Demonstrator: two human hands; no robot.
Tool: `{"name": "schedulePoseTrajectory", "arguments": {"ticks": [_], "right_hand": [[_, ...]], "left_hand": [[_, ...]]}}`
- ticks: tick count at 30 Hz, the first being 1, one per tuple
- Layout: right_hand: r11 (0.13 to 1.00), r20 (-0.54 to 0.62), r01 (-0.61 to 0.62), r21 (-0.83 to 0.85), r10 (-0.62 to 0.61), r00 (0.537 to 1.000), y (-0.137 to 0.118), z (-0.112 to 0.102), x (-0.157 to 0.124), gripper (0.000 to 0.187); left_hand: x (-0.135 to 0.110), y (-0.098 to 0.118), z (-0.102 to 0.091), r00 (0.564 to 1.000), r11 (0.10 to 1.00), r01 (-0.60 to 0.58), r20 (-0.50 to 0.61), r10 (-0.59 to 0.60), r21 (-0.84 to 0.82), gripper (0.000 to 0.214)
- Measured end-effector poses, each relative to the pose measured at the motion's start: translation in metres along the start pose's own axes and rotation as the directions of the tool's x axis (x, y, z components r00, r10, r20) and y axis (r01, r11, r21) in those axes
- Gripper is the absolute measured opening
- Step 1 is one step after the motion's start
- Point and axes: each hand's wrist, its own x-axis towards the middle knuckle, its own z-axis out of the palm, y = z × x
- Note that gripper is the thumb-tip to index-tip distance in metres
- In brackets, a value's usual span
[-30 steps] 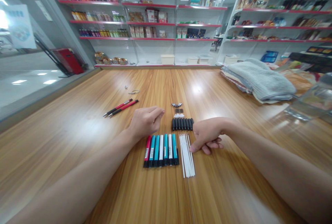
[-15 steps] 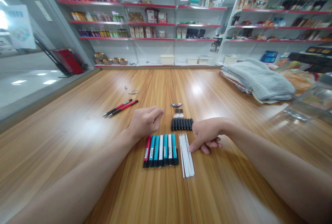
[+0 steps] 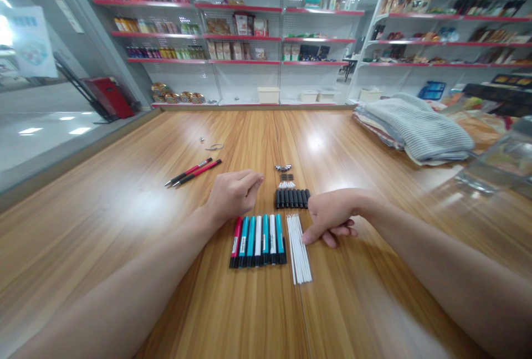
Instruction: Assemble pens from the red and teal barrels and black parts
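Note:
Both my hands rest on a wooden table (image 3: 124,226). My left hand (image 3: 233,194) lies loosely curled, fingers together and holding nothing, just above a row of red, teal and white pen barrels (image 3: 258,240). My right hand (image 3: 332,215) is curled with its forefinger tip touching the right side of a bundle of thin white refills (image 3: 299,248). Between the hands lies a row of black pen caps (image 3: 292,199). Beyond the caps are small white tips (image 3: 286,185), small dark parts (image 3: 286,177) and metal springs (image 3: 282,168).
Two assembled red-and-black pens (image 3: 193,172) lie to the left, with a small metal bit (image 3: 214,147) farther back. Folded striped cloths (image 3: 415,126) sit at the right, a clear container (image 3: 499,165) beside them. Shop shelves (image 3: 249,37) stand behind the table.

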Motion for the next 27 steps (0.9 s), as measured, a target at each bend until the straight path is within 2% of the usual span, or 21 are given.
{"name": "schedulePoseTrajectory", "arguments": {"ticks": [5, 8, 11, 12, 14, 16, 17, 19, 24, 27], "right_hand": [[1.0, 0.003, 0.003, -0.005, -0.003, 1.0, 0.0, 0.0, 0.0, 0.068], [1.0, 0.011, 0.001, -0.007, -0.001, 1.0, 0.001, -0.001, 0.0, 0.068], [1.0, 0.028, 0.009, 0.013, -0.01, 1.0, 0.004, -0.002, -0.001, 0.068], [1.0, 0.035, 0.015, 0.022, -0.016, 0.999, 0.005, -0.002, -0.001, 0.067], [0.999, 0.053, 0.027, 0.036, -0.029, 0.998, 0.006, -0.003, -0.002, 0.065], [0.999, 0.069, 0.036, 0.038, -0.039, 0.997, 0.008, -0.004, -0.002, 0.064], [0.999, 0.077, 0.039, 0.037, -0.042, 0.996, 0.008, -0.005, -0.002, 0.064], [0.998, 0.089, 0.047, 0.037, -0.05, 0.995, 0.009, -0.006, -0.002, 0.063], [0.994, 0.113, 0.074, 0.076, -0.082, 0.99, 0.011, -0.008, -0.002, 0.06], [0.978, 0.139, 0.13, 0.162, -0.153, 0.978, 0.02, -0.012, -0.005, 0.056]], "left_hand": [[0.0, 0.001, -0.001, 1.0, 1.0, 0.021, 0.013, -0.02, -0.021, 0.02], [0.001, 0.003, 0.0, 0.999, 0.994, 0.054, 0.003, -0.054, -0.094, 0.02], [0.003, 0.003, 0.001, 0.972, 0.939, 0.198, -0.067, -0.225, -0.282, 0.02], [0.004, 0.001, 0.001, 0.944, 0.894, 0.262, -0.098, -0.316, -0.365, 0.02], [0.006, -0.003, 0.0, 0.859, 0.76, 0.348, -0.137, -0.493, -0.549, 0.022], [0.008, -0.008, 0.001, 0.779, 0.599, 0.34, -0.14, -0.611, -0.725, 0.022], [0.009, -0.011, 0.002, 0.752, 0.523, 0.313, -0.129, -0.646, -0.793, 0.021], [0.01, -0.017, 0.005, 0.726, 0.399, 0.26, -0.095, -0.681, -0.879, 0.02], [0.009, -0.03, 0.017, 0.716, 0.204, 0.22, 0.016, -0.698, -0.954, 0.025], [0.01, -0.035, 0.02, 0.69, 0.063, 0.201, 0.096, -0.718, -0.978, 0.03]]}}
